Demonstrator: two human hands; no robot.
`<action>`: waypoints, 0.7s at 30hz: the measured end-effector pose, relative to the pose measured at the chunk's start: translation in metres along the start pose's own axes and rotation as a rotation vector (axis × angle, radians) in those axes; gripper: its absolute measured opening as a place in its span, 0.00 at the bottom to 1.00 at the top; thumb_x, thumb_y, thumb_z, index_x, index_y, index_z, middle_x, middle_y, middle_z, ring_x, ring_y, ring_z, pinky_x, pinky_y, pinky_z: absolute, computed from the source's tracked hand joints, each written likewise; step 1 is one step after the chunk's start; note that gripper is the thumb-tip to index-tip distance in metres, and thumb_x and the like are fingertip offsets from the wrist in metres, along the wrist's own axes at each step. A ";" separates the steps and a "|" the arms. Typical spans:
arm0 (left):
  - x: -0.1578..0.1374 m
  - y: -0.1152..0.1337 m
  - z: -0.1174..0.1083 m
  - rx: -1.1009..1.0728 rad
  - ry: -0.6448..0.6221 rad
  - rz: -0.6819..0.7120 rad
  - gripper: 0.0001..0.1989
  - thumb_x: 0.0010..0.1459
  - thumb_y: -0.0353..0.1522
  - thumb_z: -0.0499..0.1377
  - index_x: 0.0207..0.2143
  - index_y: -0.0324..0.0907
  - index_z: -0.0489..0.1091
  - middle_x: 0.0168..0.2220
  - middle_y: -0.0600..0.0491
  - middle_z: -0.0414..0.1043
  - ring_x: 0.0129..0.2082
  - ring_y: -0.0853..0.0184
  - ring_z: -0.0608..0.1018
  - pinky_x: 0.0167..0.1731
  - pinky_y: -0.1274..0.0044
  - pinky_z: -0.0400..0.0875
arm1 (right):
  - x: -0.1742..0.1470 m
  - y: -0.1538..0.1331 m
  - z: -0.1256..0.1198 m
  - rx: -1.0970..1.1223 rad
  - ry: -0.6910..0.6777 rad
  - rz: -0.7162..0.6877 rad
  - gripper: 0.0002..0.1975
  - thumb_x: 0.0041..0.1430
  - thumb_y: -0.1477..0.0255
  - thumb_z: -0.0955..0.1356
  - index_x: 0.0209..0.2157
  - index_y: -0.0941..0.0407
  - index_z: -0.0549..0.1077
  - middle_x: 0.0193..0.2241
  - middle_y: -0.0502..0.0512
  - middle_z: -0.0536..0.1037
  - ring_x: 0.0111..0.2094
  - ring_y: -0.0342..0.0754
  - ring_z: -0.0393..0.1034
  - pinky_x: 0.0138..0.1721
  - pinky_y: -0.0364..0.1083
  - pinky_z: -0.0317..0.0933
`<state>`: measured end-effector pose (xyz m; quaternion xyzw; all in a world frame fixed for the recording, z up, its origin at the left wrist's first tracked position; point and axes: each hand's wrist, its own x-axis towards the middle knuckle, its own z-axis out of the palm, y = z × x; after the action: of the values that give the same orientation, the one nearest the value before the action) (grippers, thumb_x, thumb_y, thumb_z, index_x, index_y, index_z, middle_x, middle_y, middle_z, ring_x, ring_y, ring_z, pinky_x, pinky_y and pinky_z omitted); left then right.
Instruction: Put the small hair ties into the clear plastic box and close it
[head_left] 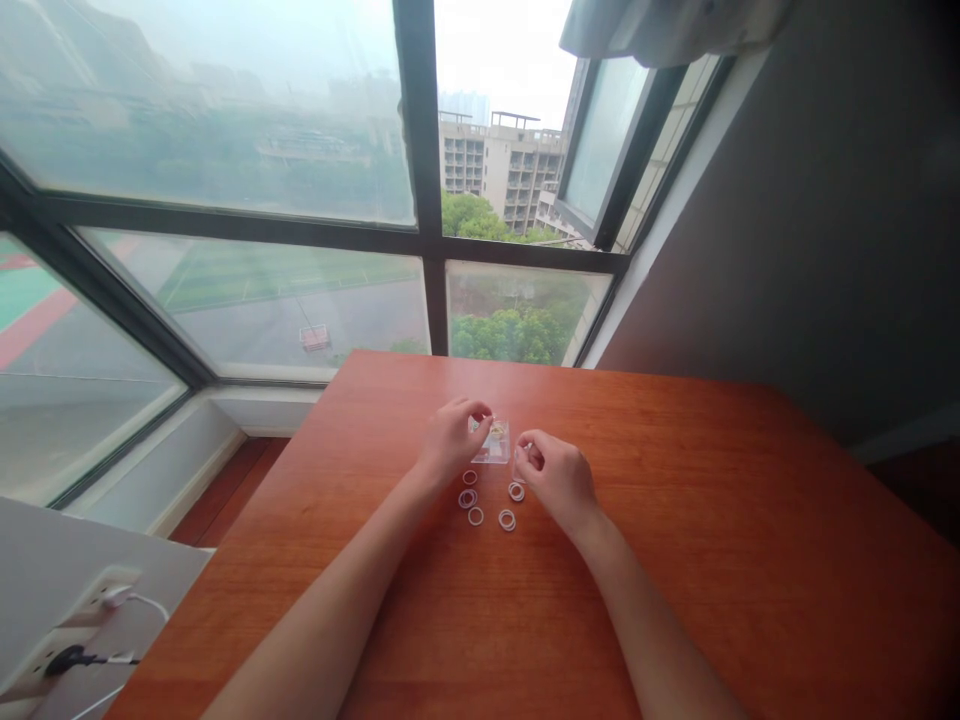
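Note:
My left hand [451,441] is at the left side of a small clear plastic box [493,455], thumb and forefinger pinched over it. Inside the box lie small pale and yellowish things too small to name. My right hand [556,474] is curled just right of the box, its fingertips together beside a clear plastic edge [518,468]. What either pinch holds, if anything, is too small to make out. Nearer to me, several pale rings lie flat on the table: a single ring [475,517], an overlapping pair [507,520] and others between my wrists.
The reddish-brown wooden table [712,560] reaches to a dark-framed window [431,240], with one pane swung outward at the right. A grey wall [810,230] rises at the right. Wall sockets [45,655] with plugs and cables are at the lower left.

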<state>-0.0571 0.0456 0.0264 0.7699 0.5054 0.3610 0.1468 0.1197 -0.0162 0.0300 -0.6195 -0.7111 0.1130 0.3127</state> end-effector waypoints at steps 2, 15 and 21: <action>0.000 -0.001 -0.001 -0.007 0.005 -0.009 0.06 0.56 0.33 0.57 0.32 0.42 0.73 0.30 0.54 0.73 0.27 0.71 0.70 0.28 0.80 0.62 | 0.000 0.000 0.000 -0.002 -0.004 -0.001 0.06 0.55 0.70 0.65 0.31 0.53 0.74 0.20 0.46 0.71 0.23 0.42 0.64 0.28 0.40 0.51; 0.005 -0.010 -0.012 -0.076 -0.001 -0.030 0.07 0.56 0.32 0.56 0.31 0.41 0.73 0.28 0.55 0.74 0.24 0.72 0.69 0.26 0.81 0.62 | -0.001 0.001 0.000 -0.010 -0.015 -0.027 0.05 0.55 0.71 0.64 0.31 0.53 0.73 0.20 0.45 0.70 0.23 0.41 0.63 0.28 0.40 0.50; 0.009 -0.013 -0.025 -0.076 -0.019 -0.043 0.08 0.56 0.33 0.56 0.32 0.40 0.73 0.28 0.54 0.74 0.24 0.72 0.70 0.25 0.81 0.61 | -0.002 -0.001 0.000 -0.001 -0.039 -0.046 0.05 0.55 0.72 0.65 0.30 0.53 0.73 0.21 0.46 0.71 0.24 0.41 0.63 0.28 0.40 0.51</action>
<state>-0.0811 0.0555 0.0394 0.7560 0.5064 0.3693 0.1886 0.1188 -0.0179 0.0299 -0.6008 -0.7312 0.1174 0.3011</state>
